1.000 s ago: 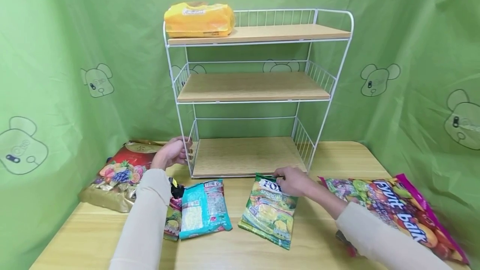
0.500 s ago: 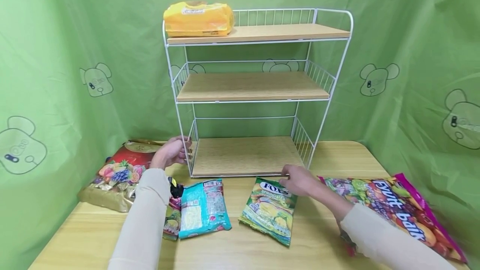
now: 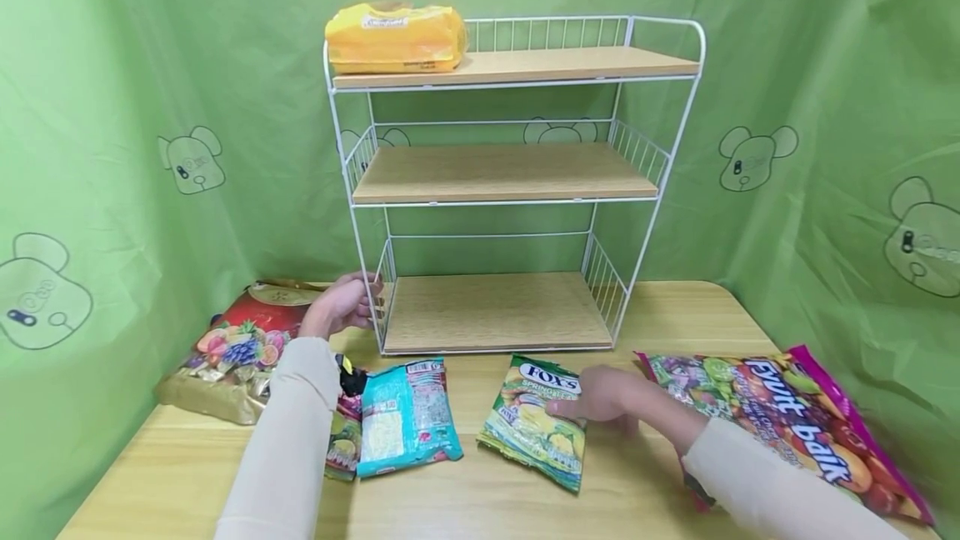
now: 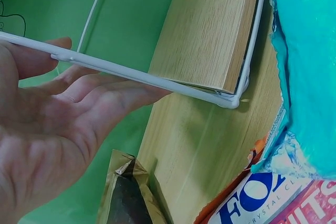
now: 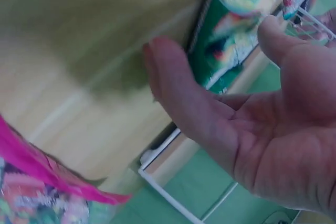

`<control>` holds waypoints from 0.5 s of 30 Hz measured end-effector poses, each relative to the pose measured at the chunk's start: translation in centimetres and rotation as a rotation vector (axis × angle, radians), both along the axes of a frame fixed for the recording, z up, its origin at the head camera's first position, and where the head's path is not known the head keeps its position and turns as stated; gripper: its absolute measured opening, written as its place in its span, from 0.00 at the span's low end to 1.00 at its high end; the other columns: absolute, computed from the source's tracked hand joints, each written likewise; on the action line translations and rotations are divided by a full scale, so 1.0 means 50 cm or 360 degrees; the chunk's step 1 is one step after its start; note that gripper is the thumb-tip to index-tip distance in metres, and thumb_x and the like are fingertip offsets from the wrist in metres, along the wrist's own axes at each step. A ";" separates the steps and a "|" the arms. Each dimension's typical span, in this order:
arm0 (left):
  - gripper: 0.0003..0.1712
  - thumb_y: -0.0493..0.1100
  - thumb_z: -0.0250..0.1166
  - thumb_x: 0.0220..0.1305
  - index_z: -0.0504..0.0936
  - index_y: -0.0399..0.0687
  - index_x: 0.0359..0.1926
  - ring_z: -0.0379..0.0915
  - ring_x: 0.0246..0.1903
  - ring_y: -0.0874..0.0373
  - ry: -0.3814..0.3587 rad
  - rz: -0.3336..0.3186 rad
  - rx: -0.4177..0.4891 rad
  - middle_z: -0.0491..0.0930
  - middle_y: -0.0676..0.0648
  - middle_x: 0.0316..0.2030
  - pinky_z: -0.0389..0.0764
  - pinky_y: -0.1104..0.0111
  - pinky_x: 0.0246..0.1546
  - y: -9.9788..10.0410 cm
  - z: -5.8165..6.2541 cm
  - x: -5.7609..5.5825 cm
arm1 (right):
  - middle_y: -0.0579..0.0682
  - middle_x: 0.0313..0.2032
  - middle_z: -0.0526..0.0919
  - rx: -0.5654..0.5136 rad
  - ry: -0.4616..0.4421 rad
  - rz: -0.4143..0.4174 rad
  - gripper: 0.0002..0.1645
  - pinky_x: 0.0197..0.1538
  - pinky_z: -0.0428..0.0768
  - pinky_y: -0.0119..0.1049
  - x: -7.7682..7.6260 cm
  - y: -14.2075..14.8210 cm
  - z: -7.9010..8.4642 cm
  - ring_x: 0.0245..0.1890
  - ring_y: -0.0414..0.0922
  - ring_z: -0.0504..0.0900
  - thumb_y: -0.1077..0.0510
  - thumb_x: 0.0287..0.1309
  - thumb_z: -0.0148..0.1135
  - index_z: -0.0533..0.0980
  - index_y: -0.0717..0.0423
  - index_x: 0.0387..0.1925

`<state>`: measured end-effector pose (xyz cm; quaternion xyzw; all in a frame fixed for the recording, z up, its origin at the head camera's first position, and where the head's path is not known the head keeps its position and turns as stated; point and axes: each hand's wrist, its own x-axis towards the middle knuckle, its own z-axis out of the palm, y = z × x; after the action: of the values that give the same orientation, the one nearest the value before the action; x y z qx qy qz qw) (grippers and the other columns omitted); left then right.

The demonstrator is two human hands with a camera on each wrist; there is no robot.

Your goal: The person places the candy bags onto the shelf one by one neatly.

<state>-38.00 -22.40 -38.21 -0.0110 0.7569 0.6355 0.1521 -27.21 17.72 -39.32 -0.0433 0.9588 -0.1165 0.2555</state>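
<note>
My left hand point(image 3: 348, 302) is at the lower left side of the white wire rack point(image 3: 352, 215). In the left wrist view its fingers point(image 4: 113, 95) are nearly straight, beside the rack's white bar. A green and yellow Fox's candy bag point(image 3: 534, 423) lies face up on the table in front of the rack. My right hand point(image 3: 603, 397), blurred, is over the bag's right edge, thumb and fingers apart in the right wrist view; contact with the bag cannot be made out. A turquoise candy bag point(image 3: 408, 415) lies to the left, partly over another Fox's bag point(image 3: 345, 444).
A yellow package point(image 3: 397, 40) sits on the rack's top shelf at the left. Bare wooden boards form the middle shelf point(image 3: 502, 172) and bottom shelf point(image 3: 495, 315). A red and gold bag point(image 3: 240, 348) lies at left, a pink-edged fruit candy bag point(image 3: 795, 423) at right.
My right hand has let go of the top edge of the green candy bag and moved right, then down along its right side. The left hand stays at the rack.
</note>
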 end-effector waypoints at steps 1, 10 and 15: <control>0.24 0.38 0.48 0.76 0.61 0.36 0.69 0.76 0.27 0.57 0.0001 -0.0002 0.0002 0.73 0.46 0.33 0.86 0.61 0.38 0.000 0.000 0.000 | 0.74 0.52 0.77 0.0002 -0.0006 0.0006 0.57 0.28 0.87 0.46 0.003 -0.001 -0.003 0.22 0.54 0.84 0.24 0.57 0.60 0.70 0.74 0.60; 0.25 0.38 0.48 0.76 0.60 0.36 0.69 0.75 0.27 0.57 0.0008 0.0004 0.0001 0.72 0.48 0.30 0.86 0.62 0.37 -0.001 -0.004 -0.005 | 0.69 0.46 0.81 -0.0073 0.0115 0.0124 0.57 0.48 0.84 0.54 -0.013 0.004 -0.027 0.36 0.54 0.82 0.27 0.55 0.66 0.69 0.77 0.59; 0.26 0.38 0.48 0.76 0.59 0.36 0.71 0.74 0.27 0.57 0.0012 0.0003 0.0003 0.71 0.48 0.30 0.85 0.64 0.34 -0.001 -0.005 -0.006 | 0.75 0.53 0.77 -0.0181 0.0179 0.0110 0.58 0.57 0.81 0.59 -0.029 0.007 -0.037 0.45 0.59 0.82 0.33 0.53 0.71 0.65 0.80 0.62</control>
<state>-38.29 -22.44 -38.48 -0.0091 0.7569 0.6363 0.1488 -28.67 18.08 -41.17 -0.0972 0.9614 -0.1594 0.2022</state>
